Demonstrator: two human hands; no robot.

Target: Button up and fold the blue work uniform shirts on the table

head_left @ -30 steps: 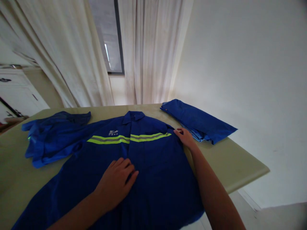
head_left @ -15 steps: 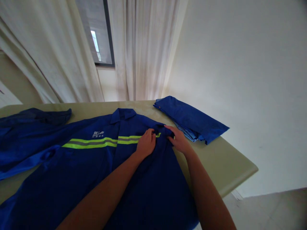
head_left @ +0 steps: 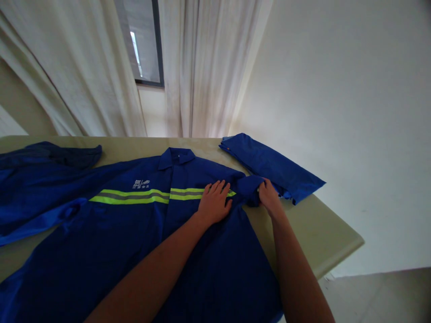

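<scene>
A blue work jacket point(head_left: 134, 233) with a yellow-and-grey reflective stripe lies spread front-up on a pale green table point(head_left: 323, 229). My left hand point(head_left: 214, 207) rests flat on the jacket's chest, fingers stretched over the stripe's right end. My right hand point(head_left: 268, 198) is closed on a bunched fold of the jacket's right shoulder or sleeve point(head_left: 249, 186), lifted slightly off the table. Both forearms reach in from the bottom of the view.
A folded blue garment point(head_left: 269, 163) lies at the table's far right, just behind my right hand. Another crumpled blue garment point(head_left: 37, 179) sits at the left. White curtains point(head_left: 202, 67) and a window are behind; the table's right edge point(head_left: 340, 258) drops to the floor.
My left hand went from the jacket's middle to the right chest and now lies flat. My right hand has gathered the shoulder fabric and pulled it rightward.
</scene>
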